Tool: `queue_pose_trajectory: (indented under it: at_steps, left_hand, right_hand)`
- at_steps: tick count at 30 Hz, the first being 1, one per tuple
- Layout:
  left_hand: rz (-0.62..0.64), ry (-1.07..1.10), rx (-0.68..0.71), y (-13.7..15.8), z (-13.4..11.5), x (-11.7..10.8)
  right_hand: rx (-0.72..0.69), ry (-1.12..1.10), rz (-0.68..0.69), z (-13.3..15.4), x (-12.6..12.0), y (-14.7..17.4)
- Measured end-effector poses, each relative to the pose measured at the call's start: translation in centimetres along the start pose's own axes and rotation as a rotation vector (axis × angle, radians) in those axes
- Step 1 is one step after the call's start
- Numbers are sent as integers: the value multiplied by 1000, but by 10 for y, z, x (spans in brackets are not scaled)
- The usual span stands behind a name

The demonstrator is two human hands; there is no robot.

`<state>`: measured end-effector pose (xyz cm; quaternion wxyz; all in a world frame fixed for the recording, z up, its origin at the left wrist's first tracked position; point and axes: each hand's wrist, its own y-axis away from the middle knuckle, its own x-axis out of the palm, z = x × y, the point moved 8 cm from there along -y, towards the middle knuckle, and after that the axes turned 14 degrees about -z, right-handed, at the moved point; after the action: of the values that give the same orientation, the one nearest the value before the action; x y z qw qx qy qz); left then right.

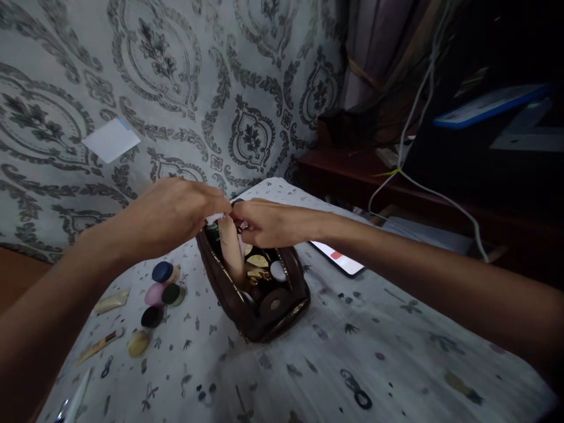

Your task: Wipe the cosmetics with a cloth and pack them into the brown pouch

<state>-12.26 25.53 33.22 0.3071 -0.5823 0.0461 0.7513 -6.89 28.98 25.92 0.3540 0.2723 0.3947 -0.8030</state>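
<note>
A brown zippered pouch (220, 288) with a gold-toothed zip stands open on the patterned cloth. Inside it, a beige tube (232, 252) leans upward among gold-coloured items (258, 267) and a round white-topped item (278, 271). Closed and knuckles up, my left hand (183, 211) is at the pouch's far left end, by the tube's upper end; its fingertips are mostly hidden. My right hand (275, 223) reaches into the far end of the pouch with fingers curled together, touching or very near my left fingertips. What either hand pinches is hidden.
Left of the pouch lie several small jars (163, 272), a pale tube (112, 301) and a slim stick-like item (101, 345). A lit phone (341, 258) rests behind my right forearm. White cables (434, 191) hang by a dark red shelf (335, 167). Patterned wallpaper stands behind.
</note>
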Motion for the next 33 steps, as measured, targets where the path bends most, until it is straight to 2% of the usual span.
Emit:
queue_pose_trajectory:
  at_steps: [3,6,8,11,14,18,23,26,30,33]
  left_hand:
    - [42,-47,51,5,-3,8]
    - [-17,-67,22,9,0,10]
    - [-36,-77,7,12,2,13]
    - [-95,-31,-48,15,5,12]
    - [-161,80,-128,19,9,9]
    - [-197,212,-234,28,16,14]
    - [-119,273,-311,41,28,41]
    - [-64,270,-306,45,30,56]
    - [-27,251,-232,41,22,61]
    - [0,221,-209,40,19,63]
  right_hand:
    - [30,-188,9,3,-4,4]
    - [106,-371,-12,1,1,4]
    - [160,-403,-46,-2,5,1]
    - [215,-346,-104,-7,5,-2]
    - [255,-359,-107,-10,4,-2]
    - [223,-317,-151,-10,-5,2]
    - [192,-171,-202,-8,-18,7]
    - [213,-143,-284,-3,-35,11]
    - [212,-53,-425,6,-61,17]
    - [204,-8,-437,9,-64,19]
